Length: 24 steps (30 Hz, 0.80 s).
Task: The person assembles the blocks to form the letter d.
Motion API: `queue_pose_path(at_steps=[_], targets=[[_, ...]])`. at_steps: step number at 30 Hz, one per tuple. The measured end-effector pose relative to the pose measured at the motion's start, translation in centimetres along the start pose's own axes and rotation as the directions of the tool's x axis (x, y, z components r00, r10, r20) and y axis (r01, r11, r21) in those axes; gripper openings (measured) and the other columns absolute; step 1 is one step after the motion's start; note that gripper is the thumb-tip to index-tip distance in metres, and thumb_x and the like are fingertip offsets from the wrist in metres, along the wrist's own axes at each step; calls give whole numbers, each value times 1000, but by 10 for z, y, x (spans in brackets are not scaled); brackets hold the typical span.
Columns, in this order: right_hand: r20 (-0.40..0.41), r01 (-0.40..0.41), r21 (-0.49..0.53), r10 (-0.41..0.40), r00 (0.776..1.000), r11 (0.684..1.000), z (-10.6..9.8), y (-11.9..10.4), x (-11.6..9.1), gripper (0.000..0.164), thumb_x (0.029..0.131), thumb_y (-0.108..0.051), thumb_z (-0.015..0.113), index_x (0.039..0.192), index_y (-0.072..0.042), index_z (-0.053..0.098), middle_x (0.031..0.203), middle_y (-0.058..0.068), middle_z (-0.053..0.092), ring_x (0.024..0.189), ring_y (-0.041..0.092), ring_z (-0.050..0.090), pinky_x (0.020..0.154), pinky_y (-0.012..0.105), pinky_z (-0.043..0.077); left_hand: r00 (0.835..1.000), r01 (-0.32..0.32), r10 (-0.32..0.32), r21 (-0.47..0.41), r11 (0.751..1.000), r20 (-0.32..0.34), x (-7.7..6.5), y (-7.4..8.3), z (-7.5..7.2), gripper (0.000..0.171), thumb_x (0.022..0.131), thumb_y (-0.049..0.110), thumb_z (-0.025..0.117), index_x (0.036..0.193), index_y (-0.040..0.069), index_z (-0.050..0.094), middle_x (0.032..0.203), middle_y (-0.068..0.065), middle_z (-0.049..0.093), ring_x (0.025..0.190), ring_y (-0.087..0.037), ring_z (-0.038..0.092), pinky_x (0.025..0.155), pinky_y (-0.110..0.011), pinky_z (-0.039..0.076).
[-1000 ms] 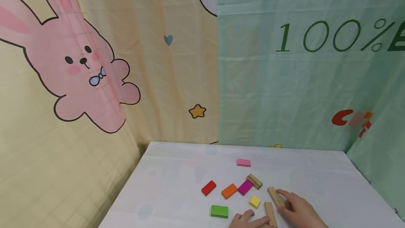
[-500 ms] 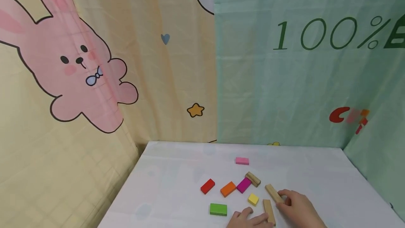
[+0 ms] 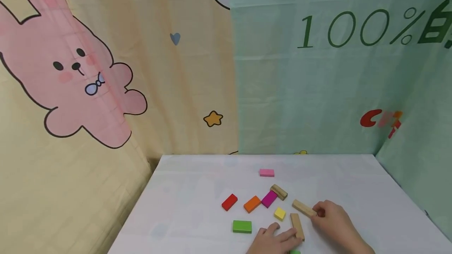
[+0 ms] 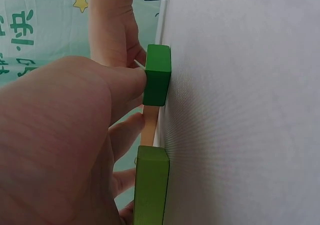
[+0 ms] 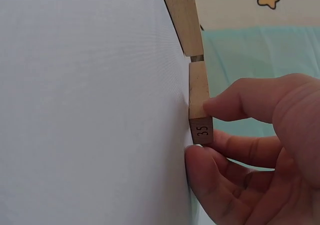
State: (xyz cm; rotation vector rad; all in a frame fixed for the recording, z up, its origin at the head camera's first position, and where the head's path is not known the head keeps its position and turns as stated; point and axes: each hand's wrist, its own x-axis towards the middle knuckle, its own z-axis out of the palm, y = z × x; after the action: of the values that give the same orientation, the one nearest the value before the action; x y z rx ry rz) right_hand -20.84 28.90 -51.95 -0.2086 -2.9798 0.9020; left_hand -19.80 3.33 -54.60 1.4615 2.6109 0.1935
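My right hand (image 3: 333, 222) pinches the near end of a plain wooden block (image 3: 303, 207) lying on the white table. In the right wrist view, its end shows the number 35, with the thumb (image 5: 235, 100) on top. My left hand (image 3: 270, 242) has spread, slightly bent fingers and rests over a second plain wooden block (image 3: 297, 225), which slants just left of the first. The left thumb touches a dark green block (image 4: 158, 77) in the left wrist view. Nearer that camera stands a lighter green block (image 4: 151, 185), beside the left fingers. A yellow block (image 3: 279, 213) lies just beyond the left fingertips.
A green block (image 3: 242, 226), a red block (image 3: 229, 202) and an orange block (image 3: 252, 204) lie to the left. A magenta block (image 3: 269, 198) touches another wooden block (image 3: 279, 192). Farther back is a pink block (image 3: 267, 172). Curtains hang behind the table (image 3: 183, 179).
My right hand has turned its wooden block so the far end swings left and the block slants more. The left hand stays by its block. The head view has tilted down and shifted slightly.
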Motion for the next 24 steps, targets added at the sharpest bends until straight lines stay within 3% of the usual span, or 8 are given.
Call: queue_pose_path(at_steps=[11,24], targets=[[-19,12,-5,-12,1000,1000,-7,4,0,19,76,-14,78,93,-7,73,79,-4,66,72,14,59,68,41,53,1000,12,-12,16,1000,-10,-1,3,-2,58,99,66,41,153,53,25,156,30,26,135,-18,41,92,-36,46],[-44,12,183,-4,999,983,-7,10,-1,30,76,-2,80,104,-10,74,91,1,68,79,16,67,67,35,56,999,36,-36,10,999,27,-3,7,-6,59,99,64,44,153,54,24,155,32,25,135,-15,39,93,-35,46]])
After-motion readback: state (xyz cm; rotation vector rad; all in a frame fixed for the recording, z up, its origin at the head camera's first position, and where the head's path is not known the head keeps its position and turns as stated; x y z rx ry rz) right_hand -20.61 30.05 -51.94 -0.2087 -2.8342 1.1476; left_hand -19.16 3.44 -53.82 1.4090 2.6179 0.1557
